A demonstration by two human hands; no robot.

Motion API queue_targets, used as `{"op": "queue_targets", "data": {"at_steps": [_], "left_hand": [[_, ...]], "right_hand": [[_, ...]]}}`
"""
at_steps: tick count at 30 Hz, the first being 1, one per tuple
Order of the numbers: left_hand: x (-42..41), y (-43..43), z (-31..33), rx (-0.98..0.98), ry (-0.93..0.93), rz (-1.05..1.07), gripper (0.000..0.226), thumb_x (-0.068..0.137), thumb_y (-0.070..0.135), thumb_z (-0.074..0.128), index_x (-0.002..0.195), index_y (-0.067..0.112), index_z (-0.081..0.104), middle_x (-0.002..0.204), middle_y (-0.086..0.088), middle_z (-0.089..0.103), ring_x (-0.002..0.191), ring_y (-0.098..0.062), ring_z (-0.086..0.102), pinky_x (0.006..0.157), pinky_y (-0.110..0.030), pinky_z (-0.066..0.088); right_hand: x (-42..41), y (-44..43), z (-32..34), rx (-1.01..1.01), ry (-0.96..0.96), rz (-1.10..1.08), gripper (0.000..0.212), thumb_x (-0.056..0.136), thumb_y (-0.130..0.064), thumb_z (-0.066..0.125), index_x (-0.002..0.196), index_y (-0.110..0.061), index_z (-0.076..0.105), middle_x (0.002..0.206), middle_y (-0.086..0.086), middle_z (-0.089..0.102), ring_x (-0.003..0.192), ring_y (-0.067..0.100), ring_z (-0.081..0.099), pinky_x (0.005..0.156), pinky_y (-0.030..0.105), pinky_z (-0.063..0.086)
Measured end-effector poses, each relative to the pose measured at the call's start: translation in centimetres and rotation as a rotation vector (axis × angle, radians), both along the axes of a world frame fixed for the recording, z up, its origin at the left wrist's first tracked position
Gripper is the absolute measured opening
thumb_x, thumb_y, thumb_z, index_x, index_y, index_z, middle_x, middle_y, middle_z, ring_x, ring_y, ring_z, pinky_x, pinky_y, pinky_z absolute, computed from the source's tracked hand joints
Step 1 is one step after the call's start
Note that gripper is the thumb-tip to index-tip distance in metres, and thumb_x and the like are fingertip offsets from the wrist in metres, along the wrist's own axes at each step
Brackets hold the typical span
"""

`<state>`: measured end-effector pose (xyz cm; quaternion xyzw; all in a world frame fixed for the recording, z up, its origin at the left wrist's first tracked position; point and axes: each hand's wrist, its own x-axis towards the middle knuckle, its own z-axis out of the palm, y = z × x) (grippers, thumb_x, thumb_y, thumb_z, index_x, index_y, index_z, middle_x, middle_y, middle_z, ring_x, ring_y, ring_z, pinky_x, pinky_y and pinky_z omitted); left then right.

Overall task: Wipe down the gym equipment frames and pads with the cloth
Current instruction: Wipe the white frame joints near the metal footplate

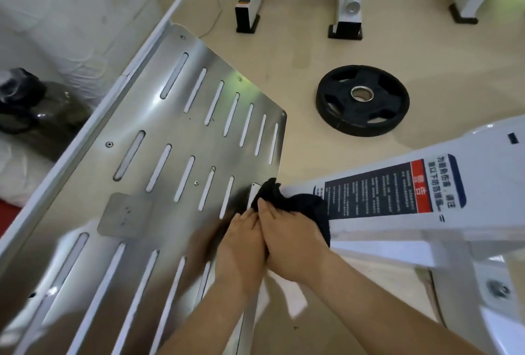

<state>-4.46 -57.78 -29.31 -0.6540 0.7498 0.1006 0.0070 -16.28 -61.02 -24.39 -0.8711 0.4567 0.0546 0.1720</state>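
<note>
Brushed, shiny metal footplate [176, 139], soft dark cloth [298, 207], glossy white painted frame [483, 184], matt black rubbery weight plate [362, 100].

Head camera looks steeply down, close over both hands [270, 244].

I count two hands, left hand [241, 244] and right hand [289, 241]; one cloth [306, 207]; one footplate [170, 156]; one weight plate [362, 99], two o'clock.
</note>
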Motion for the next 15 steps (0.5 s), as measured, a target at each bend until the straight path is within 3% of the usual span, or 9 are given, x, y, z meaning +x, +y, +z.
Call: {"op": "queue_targets", "data": {"at_steps": [3, 6, 9, 12, 14, 15], "left_hand": [[1.8, 0.5, 1.2, 0.010, 0.002, 0.165, 0.049, 0.058, 0.004, 0.080, 0.106, 0.006, 0.072, 0.107, -0.009, 0.071, 0.108, -0.026, 0.064, 0.104, -0.035, 0.042], [3.5, 0.6, 2.2, -0.090, 0.103, 0.227, 0.060, 0.062, -0.005, 0.074, 0.121, 0.006, 0.066, 0.125, -0.009, 0.064, 0.117, -0.028, 0.059, 0.100, -0.031, 0.045], [2.9, -0.7, 3.7, -0.103, 0.176, 0.156, 0.062, 0.076, -0.005, 0.063, 0.135, 0.007, 0.053, 0.135, -0.010, 0.057, 0.124, -0.026, 0.054, 0.102, -0.027, 0.041], [1.8, -2.9, 4.4, -0.006, 0.335, 0.253, 0.061, 0.091, 0.001, 0.045, 0.149, 0.012, 0.031, 0.153, -0.001, 0.035, 0.139, -0.012, 0.033, 0.111, -0.015, 0.019], [1.4, -4.5, 4.4, 0.028, 0.424, 0.283, 0.056, 0.095, 0.001, 0.038, 0.149, 0.013, 0.033, 0.153, 0.000, 0.037, 0.140, -0.009, 0.032, 0.115, -0.017, 0.018], [1.3, -4.9, 3.9, 0.044, 0.417, 0.258, 0.052, 0.097, 0.005, 0.036, 0.149, 0.014, 0.034, 0.152, 0.000, 0.037, 0.140, -0.010, 0.032, 0.115, -0.018, 0.018]], "right_hand": [[1.6, 0.6, -1.6, 0.067, -0.077, -0.003, 0.081, 0.091, -0.026, 0.045, 0.152, -0.006, -0.004, 0.161, 0.009, 0.002, 0.148, 0.018, 0.004, 0.119, 0.037, 0.010], [3.9, -0.9, -4.4, 0.048, 0.012, -0.042, 0.081, 0.094, -0.036, 0.038, 0.151, -0.007, -0.012, 0.160, 0.009, -0.014, 0.147, 0.021, -0.011, 0.117, 0.044, -0.003], [5.2, -6.0, -4.9, 0.146, -0.045, -0.216, 0.078, 0.097, -0.043, 0.032, 0.150, -0.004, -0.010, 0.160, 0.011, -0.012, 0.148, 0.024, -0.008, 0.119, 0.045, 0.003], [4.9, -7.9, -4.8, 0.189, -0.061, -0.317, 0.076, 0.098, -0.041, 0.032, 0.151, -0.002, -0.007, 0.159, 0.017, -0.008, 0.148, 0.029, -0.003, 0.120, 0.044, 0.007], [4.9, -4.8, -5.2, 0.042, -0.078, -0.211, 0.085, 0.092, -0.039, 0.046, 0.150, -0.001, -0.003, 0.159, 0.020, 0.002, 0.147, 0.031, 0.004, 0.119, 0.045, 0.014], [5.1, -2.4, -5.5, -0.035, -0.097, -0.181, 0.094, 0.082, -0.041, 0.059, 0.148, 0.000, 0.007, 0.156, 0.022, 0.019, 0.145, 0.033, 0.018, 0.116, 0.045, 0.023]]}}
